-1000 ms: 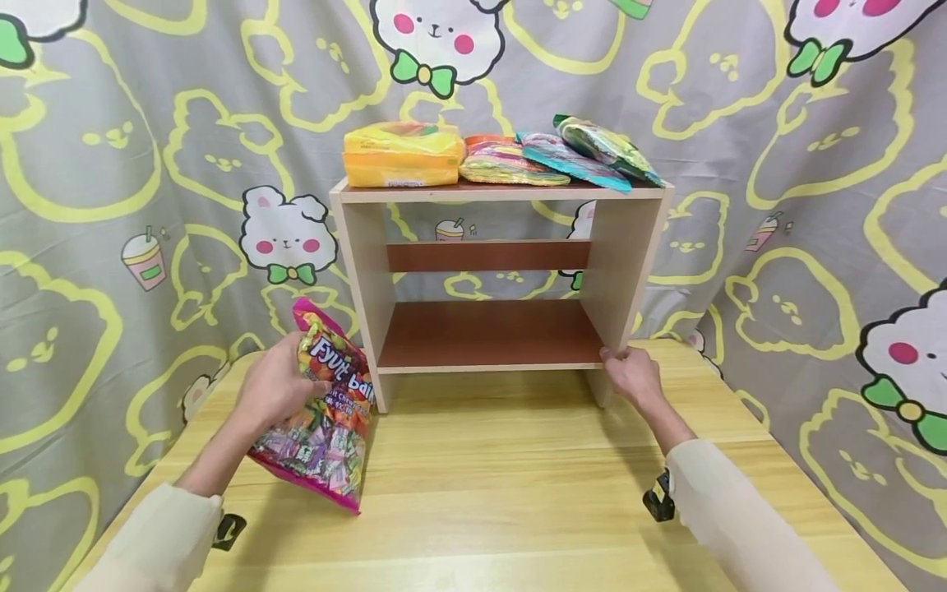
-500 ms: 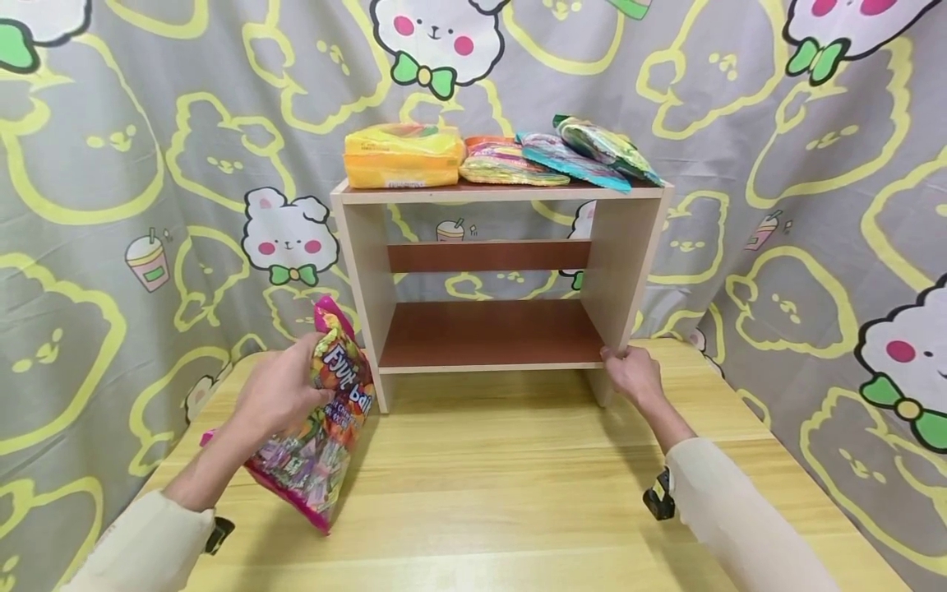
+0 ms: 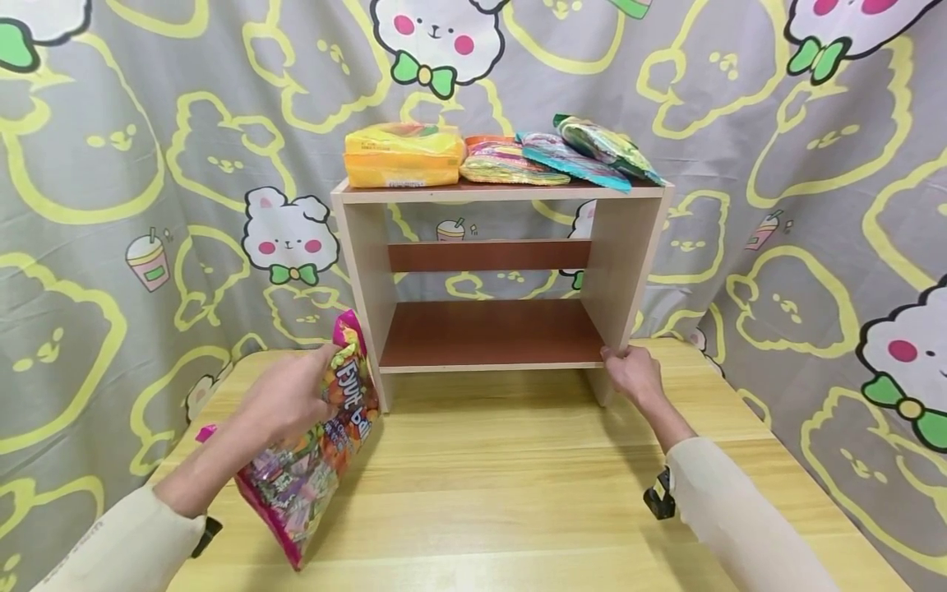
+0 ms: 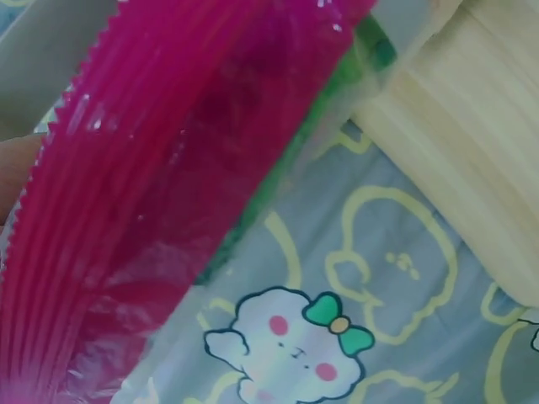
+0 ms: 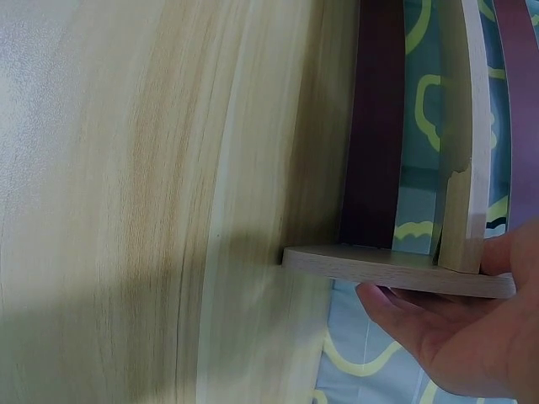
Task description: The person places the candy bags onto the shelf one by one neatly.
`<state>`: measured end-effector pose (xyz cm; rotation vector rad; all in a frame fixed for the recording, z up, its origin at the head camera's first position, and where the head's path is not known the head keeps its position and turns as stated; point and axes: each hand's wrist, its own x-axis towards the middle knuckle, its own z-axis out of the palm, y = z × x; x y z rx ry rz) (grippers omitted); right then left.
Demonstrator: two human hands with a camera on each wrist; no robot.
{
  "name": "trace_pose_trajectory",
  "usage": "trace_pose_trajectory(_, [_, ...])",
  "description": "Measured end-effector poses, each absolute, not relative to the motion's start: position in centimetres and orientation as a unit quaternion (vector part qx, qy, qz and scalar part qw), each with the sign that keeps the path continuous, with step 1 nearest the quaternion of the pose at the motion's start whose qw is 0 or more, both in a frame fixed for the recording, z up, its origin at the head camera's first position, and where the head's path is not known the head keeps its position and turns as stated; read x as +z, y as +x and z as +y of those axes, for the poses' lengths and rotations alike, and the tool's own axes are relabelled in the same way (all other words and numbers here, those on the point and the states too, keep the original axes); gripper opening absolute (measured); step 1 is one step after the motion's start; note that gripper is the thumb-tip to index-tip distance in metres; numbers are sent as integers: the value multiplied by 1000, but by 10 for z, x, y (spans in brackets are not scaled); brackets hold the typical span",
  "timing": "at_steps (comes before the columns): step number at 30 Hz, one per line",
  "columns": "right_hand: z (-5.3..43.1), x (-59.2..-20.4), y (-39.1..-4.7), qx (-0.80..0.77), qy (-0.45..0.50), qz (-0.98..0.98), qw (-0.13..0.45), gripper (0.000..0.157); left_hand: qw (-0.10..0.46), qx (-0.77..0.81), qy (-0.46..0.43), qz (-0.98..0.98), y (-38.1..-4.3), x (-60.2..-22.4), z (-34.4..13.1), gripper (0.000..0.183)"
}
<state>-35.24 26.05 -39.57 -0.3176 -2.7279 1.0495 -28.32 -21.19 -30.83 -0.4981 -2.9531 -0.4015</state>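
Observation:
A bag of fruit candy [image 3: 344,427] with pink edges hangs tilted beside the shelf's left panel. My left hand [image 3: 284,395] grips it by the side, thumb on its printed front. The bag's pink crimped edge [image 4: 126,194] fills much of the left wrist view, hiding most of that hand. My right hand [image 3: 632,374] holds the right panel of the small wooden shelf [image 3: 488,367] near the lower board. In the right wrist view, the fingers [image 5: 497,252] and thumb lie on either side of that panel.
On the shelf top lie a yellow package [image 3: 403,156], a striped snack bag [image 3: 510,163], a teal bag [image 3: 573,160] and a green bag [image 3: 607,146]. The shelf stands on a wood-grain table [image 3: 503,493]. A patterned grey curtain [image 3: 185,164] surrounds the back and sides.
The candy bag has swung: its top moved right towards the shelf, and its lower corner moved down and left. My left forearm shifted slightly left and down. My right hand stayed on the shelf.

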Motion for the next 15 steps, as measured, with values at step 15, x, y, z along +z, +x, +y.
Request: trace_pose_trajectory(15, [260,-398,-353,353,-106,-923,110,51,55,-172,-215,-960,-273,-312,-184,83])
